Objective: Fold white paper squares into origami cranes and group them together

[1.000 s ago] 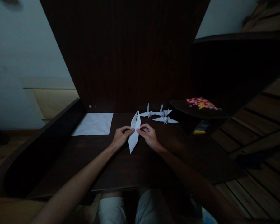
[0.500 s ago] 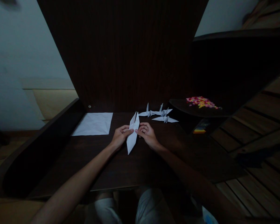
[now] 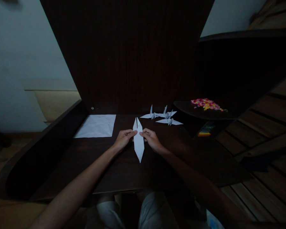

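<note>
A long white folded paper (image 3: 139,144), pointed at both ends, is held above the dark desk. Its far end is split into two narrow points; the near end is a single tip. My left hand (image 3: 124,139) grips its left edge, thumb on top and fingers partly hidden behind. On the opposite edge my right hand (image 3: 152,139) pinches it the same way. Just beyond, several white paper cranes (image 3: 169,121) stand close together at the back of the desk.
A creased white paper sheet (image 3: 96,126) lies flat at the back left. The desk (image 3: 114,178) has a raised side panel (image 3: 45,149) on the left. At the right, a rounded shelf (image 3: 193,111) bears a heap of small pink and yellow pieces (image 3: 207,104).
The folded paper has turned from a slant to nearly straight and lies flatter, its two far points closer together. Both hands still hold its edges.
</note>
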`<state>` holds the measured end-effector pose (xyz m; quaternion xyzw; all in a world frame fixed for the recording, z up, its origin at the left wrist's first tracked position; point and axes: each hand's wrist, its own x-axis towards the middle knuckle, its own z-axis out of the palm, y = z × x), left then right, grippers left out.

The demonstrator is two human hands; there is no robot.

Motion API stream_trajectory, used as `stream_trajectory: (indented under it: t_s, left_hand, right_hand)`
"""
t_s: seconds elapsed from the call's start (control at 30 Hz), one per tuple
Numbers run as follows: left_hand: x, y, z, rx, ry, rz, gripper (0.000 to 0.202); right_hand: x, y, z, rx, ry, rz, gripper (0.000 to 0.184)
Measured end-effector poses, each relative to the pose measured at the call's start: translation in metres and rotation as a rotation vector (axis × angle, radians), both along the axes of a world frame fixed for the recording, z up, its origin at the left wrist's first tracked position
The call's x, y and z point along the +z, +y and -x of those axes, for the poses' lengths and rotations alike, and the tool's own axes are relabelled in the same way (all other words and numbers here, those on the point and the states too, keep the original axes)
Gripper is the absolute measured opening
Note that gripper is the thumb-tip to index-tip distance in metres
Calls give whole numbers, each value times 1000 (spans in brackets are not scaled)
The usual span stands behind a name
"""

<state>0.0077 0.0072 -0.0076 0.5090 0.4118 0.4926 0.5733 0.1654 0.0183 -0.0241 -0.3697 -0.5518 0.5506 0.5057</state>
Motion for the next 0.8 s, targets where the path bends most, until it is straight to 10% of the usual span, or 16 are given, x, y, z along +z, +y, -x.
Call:
stream_trajectory:
  t_s: [0.5, 0.8]
  left_hand:
    - [-6, 6, 4, 65, 32, -114, 32]
    - [-8, 8, 6, 17, -45, -82, 51]
  right_hand:
    - [-2, -2, -2, 138, -32, 20, 33]
    - [-9, 3, -4, -19, -47, 22, 34]
